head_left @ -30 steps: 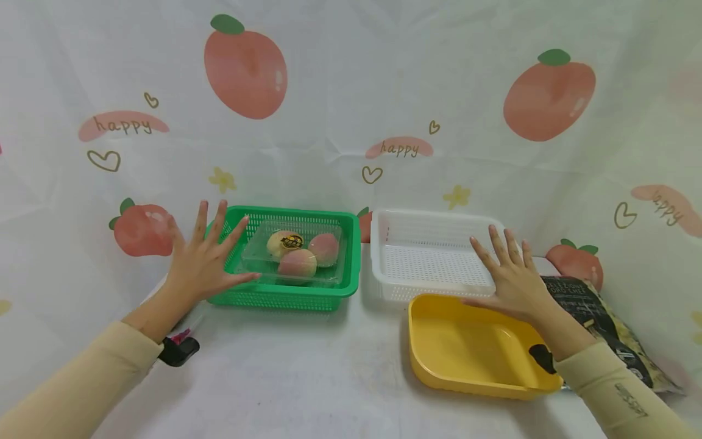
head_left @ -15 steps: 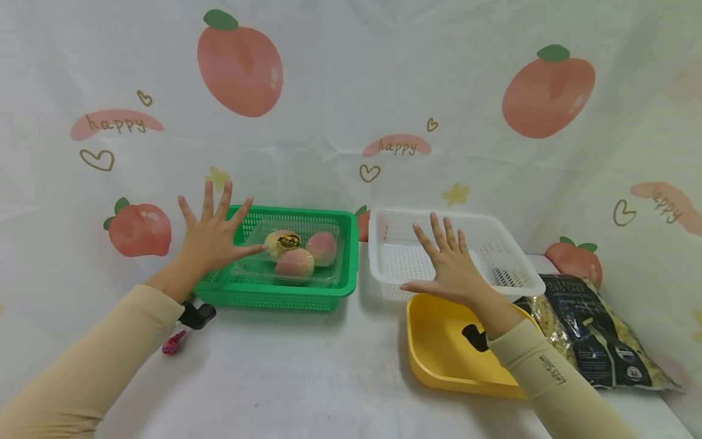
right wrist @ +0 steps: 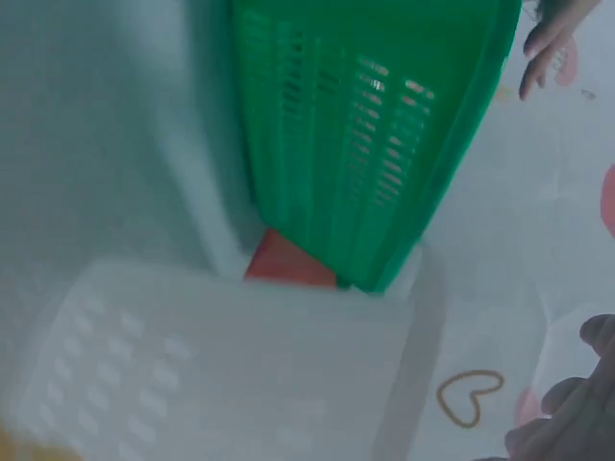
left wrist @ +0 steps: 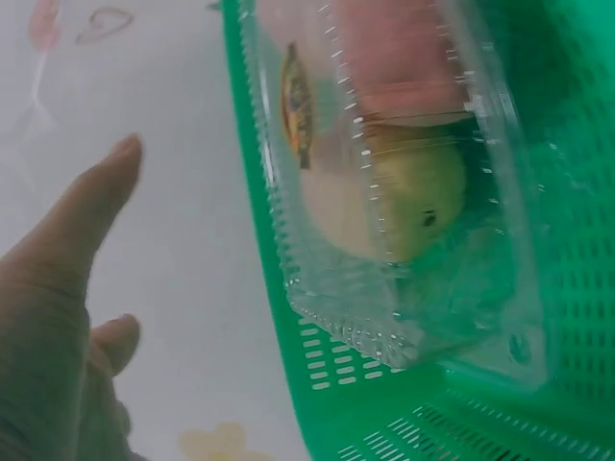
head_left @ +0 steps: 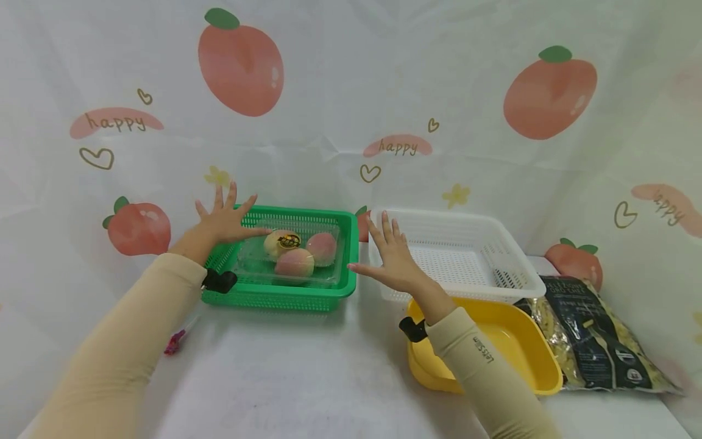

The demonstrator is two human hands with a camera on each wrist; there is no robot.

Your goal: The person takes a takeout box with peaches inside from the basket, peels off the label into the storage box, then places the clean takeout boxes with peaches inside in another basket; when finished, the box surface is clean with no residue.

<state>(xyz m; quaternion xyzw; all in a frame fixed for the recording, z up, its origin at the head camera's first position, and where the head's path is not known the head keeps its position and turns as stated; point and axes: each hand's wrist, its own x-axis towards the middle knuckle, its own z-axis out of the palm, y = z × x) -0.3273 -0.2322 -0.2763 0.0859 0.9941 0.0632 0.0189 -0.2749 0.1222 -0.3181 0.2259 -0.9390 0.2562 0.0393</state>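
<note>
In the head view a green basket (head_left: 280,288) holds a clear plastic clamshell box (head_left: 258,268). Several peach-like fruits (head_left: 295,263) show through its lid, which bears a dark and gold label. My left hand (head_left: 222,223) hovers over the basket's left end, fingers spread, holding nothing. In the left wrist view the thumb (left wrist: 72,216) appears apart from the box. My right hand (head_left: 393,262) is spread above the left side of a white basket (head_left: 460,286), its thumb pointing at the green basket. The right wrist view is blurred, with both baskets partly visible.
A yellow tub (head_left: 510,341) stands in front of the white basket, partly behind the right forearm. Right of it lies a black bag of pasta (head_left: 598,335). A small pink-red item (head_left: 174,342) lies left on the white tabletop (head_left: 285,372). A printed cloth (head_left: 340,79) hangs behind.
My right hand has moved left, from above the yellow tub to the white basket's left side. The left hand has shifted right and forward over the green basket. The containers stay put.
</note>
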